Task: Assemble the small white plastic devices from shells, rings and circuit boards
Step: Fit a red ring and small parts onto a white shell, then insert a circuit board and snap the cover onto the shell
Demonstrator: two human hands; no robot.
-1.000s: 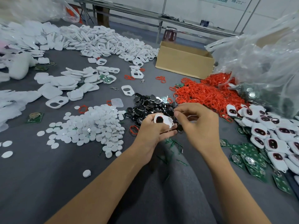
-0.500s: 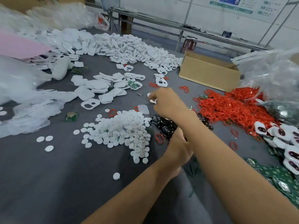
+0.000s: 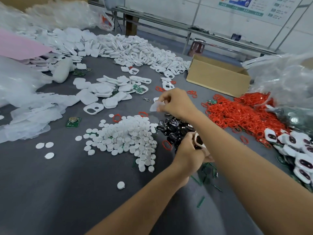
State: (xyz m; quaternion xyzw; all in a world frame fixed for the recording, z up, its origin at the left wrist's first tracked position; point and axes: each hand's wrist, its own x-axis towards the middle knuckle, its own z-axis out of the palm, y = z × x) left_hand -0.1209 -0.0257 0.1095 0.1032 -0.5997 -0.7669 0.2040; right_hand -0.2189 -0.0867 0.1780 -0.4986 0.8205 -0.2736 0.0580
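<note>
The right hand [image 3: 177, 104] pinches a thin, pale translucent piece [image 3: 156, 106] just beyond the heap of white discs [image 3: 125, 138]. Nearer, the left hand [image 3: 188, 154] curls round a white shell [image 3: 197, 140] with a dark oval window, beside the black parts pile [image 3: 172, 130].

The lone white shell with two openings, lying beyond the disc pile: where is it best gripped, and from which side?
Probably from above: pinch the rim of the shell with the fingers, one through the larger opening. It lies flat on the table, so its outer edge offers little purchase.
</note>
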